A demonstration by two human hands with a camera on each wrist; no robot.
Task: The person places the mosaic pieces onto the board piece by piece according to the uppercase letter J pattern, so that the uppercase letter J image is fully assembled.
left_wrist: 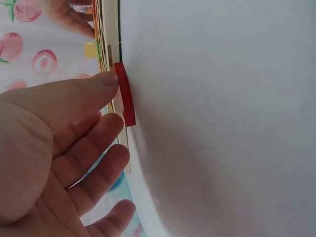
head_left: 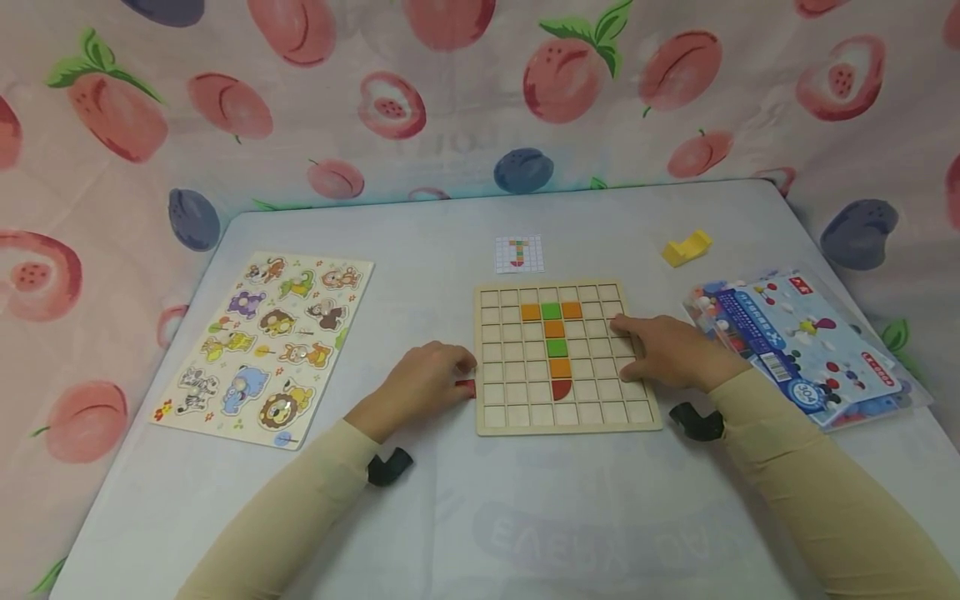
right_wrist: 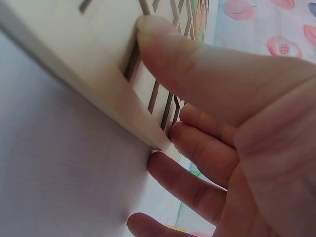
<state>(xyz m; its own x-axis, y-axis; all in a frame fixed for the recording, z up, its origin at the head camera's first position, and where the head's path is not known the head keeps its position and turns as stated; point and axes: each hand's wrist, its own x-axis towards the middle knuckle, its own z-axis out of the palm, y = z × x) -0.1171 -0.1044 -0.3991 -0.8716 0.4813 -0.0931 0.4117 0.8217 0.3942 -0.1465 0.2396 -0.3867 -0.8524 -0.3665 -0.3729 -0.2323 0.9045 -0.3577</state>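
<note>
My left hand (head_left: 426, 383) is at the left edge of a square wooden grid board (head_left: 491, 431). Its thumb and fingers hold a small red piece (left_wrist: 127, 96), seen edge-on beside the board in the left wrist view. My right hand (head_left: 667, 350) rests on the board's right side, thumb and fingertips apart; the right wrist view has the thumb (right_wrist: 168, 47) pressed on the grid. Set in the board are orange and green squares forming a T, with a red quarter-round tile (head_left: 561, 390) at the bottom of the stem.
Behind the board lies a small pattern card (head_left: 525, 265) printed with a coloured J-like shape. An animal puzzle board (head_left: 232, 350) is at left. A clear-wrapped blue pack (head_left: 817, 333) lies at right, a yellow piece (head_left: 687, 248) beyond it. Fruit-print cloth (head_left: 465, 92) hangs behind.
</note>
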